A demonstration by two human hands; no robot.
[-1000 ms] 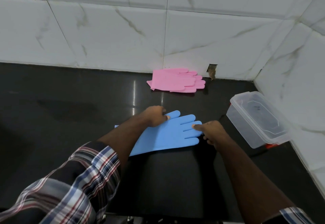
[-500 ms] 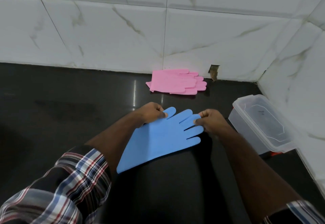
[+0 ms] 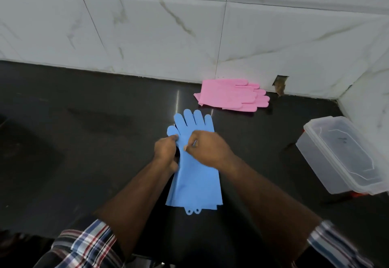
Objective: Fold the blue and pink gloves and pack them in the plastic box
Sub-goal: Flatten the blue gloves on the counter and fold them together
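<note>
Both hands pinched the blue gloves (image 3: 195, 175) at mid-palm, left hand (image 3: 166, 152) at nine o'clock, right hand (image 3: 207, 148) at three. They looked soft, floppy, light, likely grippy.

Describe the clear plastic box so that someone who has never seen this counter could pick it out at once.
Start at the corner where the two white marble-tiled walls meet over the black counter. Along the right-hand wall stands the clear rectangular plastic box, its lid on. It is the only rigid, see-through thing there: the pink rubber gloves and blue rubber gloves are flat and coloured.
</note>
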